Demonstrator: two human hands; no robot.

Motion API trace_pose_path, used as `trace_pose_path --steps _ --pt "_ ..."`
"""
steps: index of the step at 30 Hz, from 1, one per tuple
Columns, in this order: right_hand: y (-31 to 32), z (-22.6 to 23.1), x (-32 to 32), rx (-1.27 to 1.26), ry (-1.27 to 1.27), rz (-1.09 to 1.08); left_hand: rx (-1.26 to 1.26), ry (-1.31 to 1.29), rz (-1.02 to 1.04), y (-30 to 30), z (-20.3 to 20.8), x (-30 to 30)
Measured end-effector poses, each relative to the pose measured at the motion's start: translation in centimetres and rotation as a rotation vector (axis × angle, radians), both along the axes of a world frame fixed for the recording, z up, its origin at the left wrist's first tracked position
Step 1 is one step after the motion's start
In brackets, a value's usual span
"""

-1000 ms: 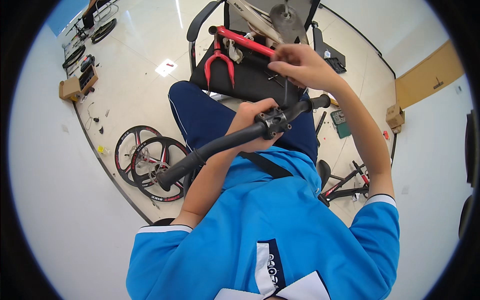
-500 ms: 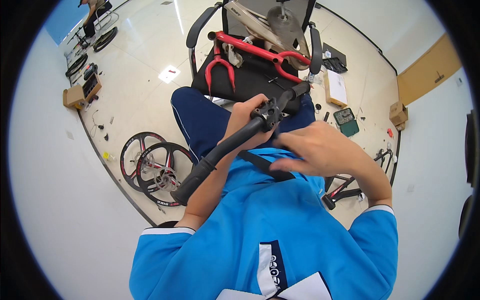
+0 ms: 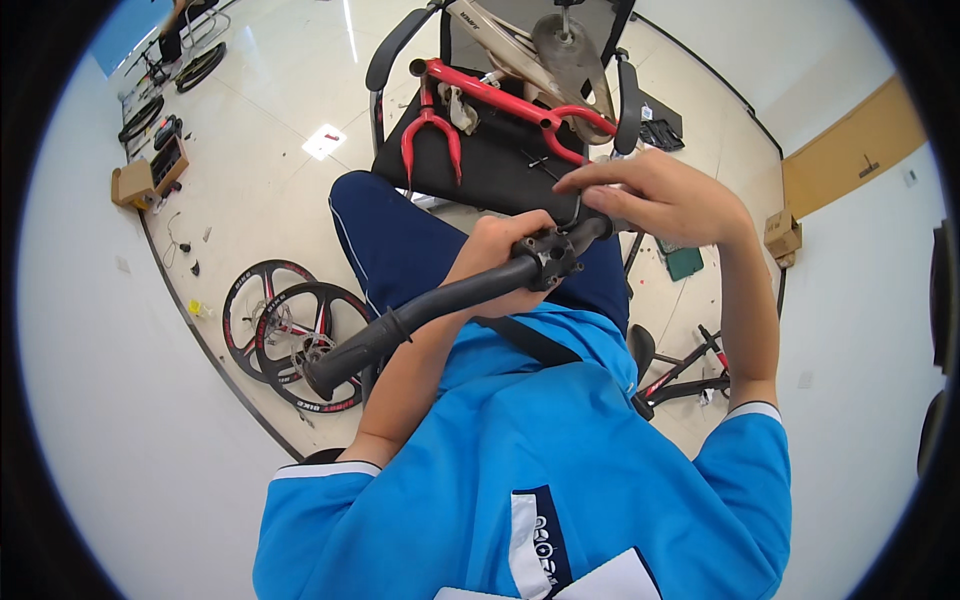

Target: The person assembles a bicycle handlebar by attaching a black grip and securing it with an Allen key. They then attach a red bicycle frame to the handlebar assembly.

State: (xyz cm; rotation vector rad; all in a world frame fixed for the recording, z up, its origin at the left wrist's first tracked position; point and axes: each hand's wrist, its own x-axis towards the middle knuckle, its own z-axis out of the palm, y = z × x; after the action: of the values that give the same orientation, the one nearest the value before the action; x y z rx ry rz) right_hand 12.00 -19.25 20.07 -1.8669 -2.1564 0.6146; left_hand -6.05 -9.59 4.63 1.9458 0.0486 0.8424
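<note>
Currently, your left hand (image 3: 497, 245) grasps handlebar (image 3: 440, 300), clamp (image 3: 552, 260) fitted; right hand (image 3: 670, 200) at thin tool (image 3: 577, 210), hold unclear; red fork (image 3: 430, 118) on chair seat (image 3: 490, 165), left edge, apparently unmounted.

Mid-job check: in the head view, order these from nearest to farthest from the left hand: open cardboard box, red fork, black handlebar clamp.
From the left hand:
1. Black handlebar clamp: at the hand's right, against its fingers.
2. Red fork: ahead, on the chair seat.
3. Open cardboard box: far left, on the floor by the wall.
</note>
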Motion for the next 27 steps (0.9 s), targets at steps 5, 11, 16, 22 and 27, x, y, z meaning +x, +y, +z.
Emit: trace_pose_path --steps 5,11,16,22,27 --pt "-2.6 -1.1 0.7 0.095 -0.206 -0.083 -0.061 -0.058 0.083 0.5 -0.3 0.2" --pt "-5.0 -2.9 -3.0 0.215 -0.008 0.175 -0.096 -0.027 0.194 1.7 0.6 -0.4" --pt "-1.2 -0.7 -5.5 0.082 -0.123 0.21 0.209 -0.275 0.03 0.8 0.2 0.6" --pt "2.3 -0.5 -0.2 -0.029 -0.066 -0.069 -0.057 0.026 0.052 0.2 0.3 0.1" --pt "-2.2 -2.4 1.6 -0.167 0.002 -0.067 -0.113 -0.061 0.174 1.4 -0.1 0.2"
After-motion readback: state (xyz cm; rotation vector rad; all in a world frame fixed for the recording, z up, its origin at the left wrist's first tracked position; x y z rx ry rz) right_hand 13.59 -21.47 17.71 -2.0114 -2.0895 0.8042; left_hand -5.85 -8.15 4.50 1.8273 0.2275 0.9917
